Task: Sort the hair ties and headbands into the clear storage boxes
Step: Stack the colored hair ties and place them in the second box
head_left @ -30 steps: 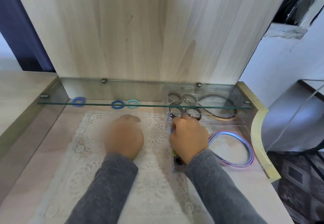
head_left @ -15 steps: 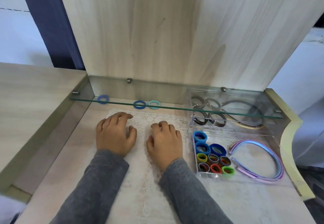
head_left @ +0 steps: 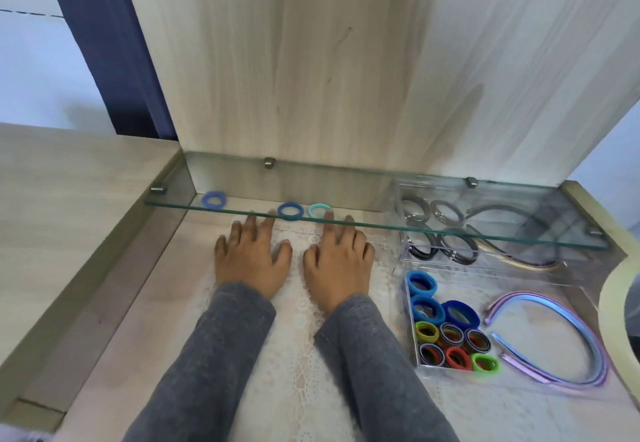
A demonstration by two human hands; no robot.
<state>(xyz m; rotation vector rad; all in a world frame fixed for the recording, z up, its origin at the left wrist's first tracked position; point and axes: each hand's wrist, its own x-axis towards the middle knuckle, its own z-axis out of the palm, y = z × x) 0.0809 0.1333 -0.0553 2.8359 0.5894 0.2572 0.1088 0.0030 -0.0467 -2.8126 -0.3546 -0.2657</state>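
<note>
Head view: left hand (head_left: 251, 261) and right hand (head_left: 337, 265) lie flat, fingers straight, holding nothing; the loose hair ties (head_left: 291, 205) ahead look soft, light, pinchable anywhere.

a glass shelf (head_left: 346, 220) spans a wooden desk (head_left: 69, 182) above a lace mat (head_left: 298, 355).

I am wearing the one wide-angle camera on my head; it is looking forward and steeply down, close over the pale wooden desk top (head_left: 180, 286). My left hand (head_left: 251, 261) and right hand (head_left: 337, 267) are lying mid-frame, grey sleeves (head_left: 221, 355) entering from the bottom edge. The clear glass shelf (head_left: 363, 196) is crossing the middle, and the upright pale wood-grain back panel (head_left: 311, 61) is filling the upper half of the frame.
</note>
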